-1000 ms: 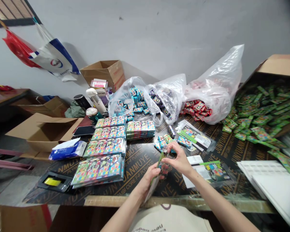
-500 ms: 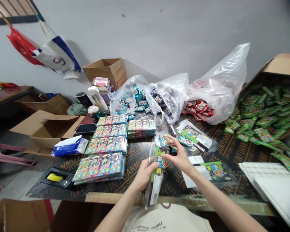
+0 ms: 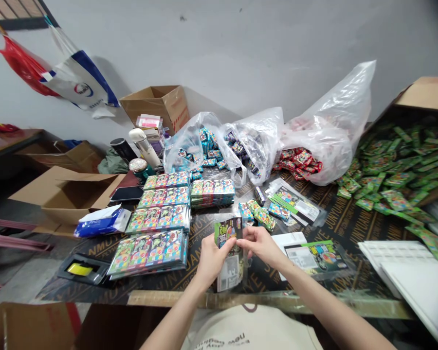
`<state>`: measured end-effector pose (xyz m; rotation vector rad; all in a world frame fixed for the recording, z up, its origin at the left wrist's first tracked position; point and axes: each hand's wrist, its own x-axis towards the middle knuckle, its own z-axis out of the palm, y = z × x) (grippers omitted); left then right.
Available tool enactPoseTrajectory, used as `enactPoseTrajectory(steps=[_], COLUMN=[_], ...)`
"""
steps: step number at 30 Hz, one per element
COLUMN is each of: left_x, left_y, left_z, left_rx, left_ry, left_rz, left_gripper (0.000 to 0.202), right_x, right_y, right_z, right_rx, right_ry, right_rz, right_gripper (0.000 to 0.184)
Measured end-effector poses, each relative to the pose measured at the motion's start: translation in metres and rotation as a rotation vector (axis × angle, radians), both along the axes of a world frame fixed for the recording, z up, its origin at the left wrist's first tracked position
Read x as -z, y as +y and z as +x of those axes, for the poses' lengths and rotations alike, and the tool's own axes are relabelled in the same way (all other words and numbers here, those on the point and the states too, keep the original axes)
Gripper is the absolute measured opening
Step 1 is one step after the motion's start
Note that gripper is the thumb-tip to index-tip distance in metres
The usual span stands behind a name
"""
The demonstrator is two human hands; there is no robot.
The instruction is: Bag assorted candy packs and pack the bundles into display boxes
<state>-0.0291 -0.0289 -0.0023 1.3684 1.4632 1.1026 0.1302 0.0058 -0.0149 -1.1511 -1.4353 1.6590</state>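
Down from the loose packs (image 3: 264,219), the right hand (image 3: 260,247) has come to the pouch (image 3: 230,270), which now seems steadied from both sides. Left of the hands, stacks (image 3: 148,252) lie on the table (image 3: 168,286). Left hand (image 3: 210,262) grips the pouch, thumb across its front; right fingertips pinch its right edge. Beyond them are the packs; farther right, another pouch (image 3: 326,256).
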Motion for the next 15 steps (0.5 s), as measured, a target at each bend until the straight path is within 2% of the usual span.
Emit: enactPoseTrajectory(steps=[2,4,5,8,10,13,15], left_x=[0.0,-0.001,-0.001,-0.002,-0.002,-0.003,-0.005], left_y=[-0.001,-0.002,-0.003,-0.009,-0.014,-0.019,-0.019], left_z=[0.001,0.002,0.003,0.004,0.007,0.012,0.015], left_rx=[-0.008,-0.028,-0.012,0.145,0.241,0.292,0.313], left_ry=[-0.049,-0.172,-0.277,-0.664,-0.819,-0.885,-0.911], left_rz=[-0.007,-0.029,-0.05,-0.152,-0.219,-0.264,-0.256], left_gripper=[0.029,0.032,0.036,0.049,0.052,0.054,0.06], right_x=[-0.001,-0.001,0.0,0.003,0.006,0.007,0.005], right_y=[-0.001,-0.001,-0.001,0.002,0.002,-0.004,-0.008], right_z=[-0.002,-0.004,-0.004,-0.002,-0.001,-0.002,-0.002], right_rx=[0.001,0.079,0.133,0.258,0.284,0.294,0.395], right_ry=[0.051,0.13,0.167,0.267,0.298,0.183,0.007], right_rz=[-0.008,-0.023,-0.031,-0.06,-0.067,0.031,0.19], right_gripper=[0.028,0.041,0.04,0.028,0.028,0.026,0.033])
